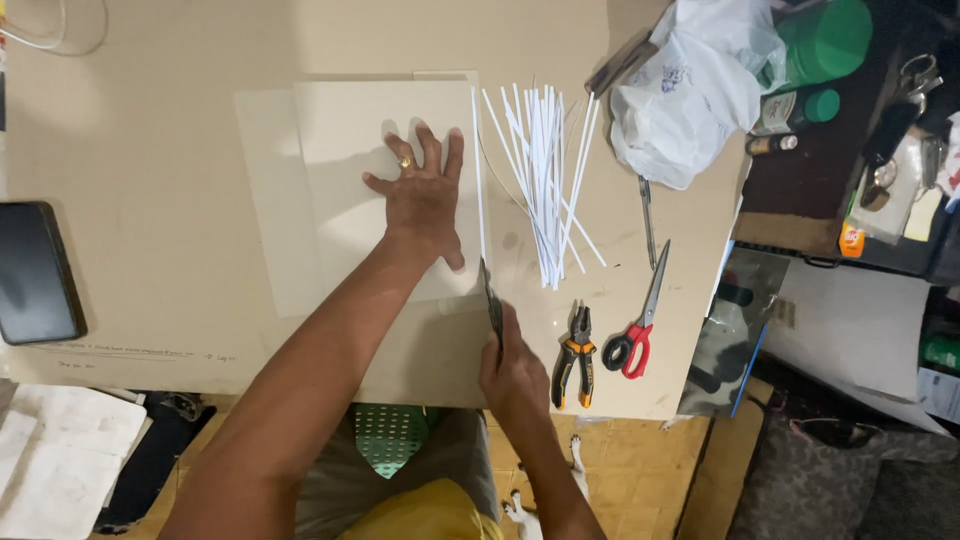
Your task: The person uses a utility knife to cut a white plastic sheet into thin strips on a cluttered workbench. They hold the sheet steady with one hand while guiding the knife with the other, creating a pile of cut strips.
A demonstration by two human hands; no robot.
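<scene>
My left hand (424, 193) lies flat with fingers spread on a stack of pale cardboard sheets (340, 170) on the tan table (150, 150); a ring shows on one finger. My right hand (514, 366) grips a dark-bladed cutting knife (492, 302) at the sheets' right edge, blade pointing away from me. A thin white strip (478, 170) lies along that edge, just right of my left hand.
A bundle of thin white strips (543, 165) lies right of the sheets. Orange-handled pliers (575, 356) and red-handled scissors (640, 318) sit near the front edge. A white plastic bag (690, 90), a green container (822, 40) and a dark phone (35, 272) are also there.
</scene>
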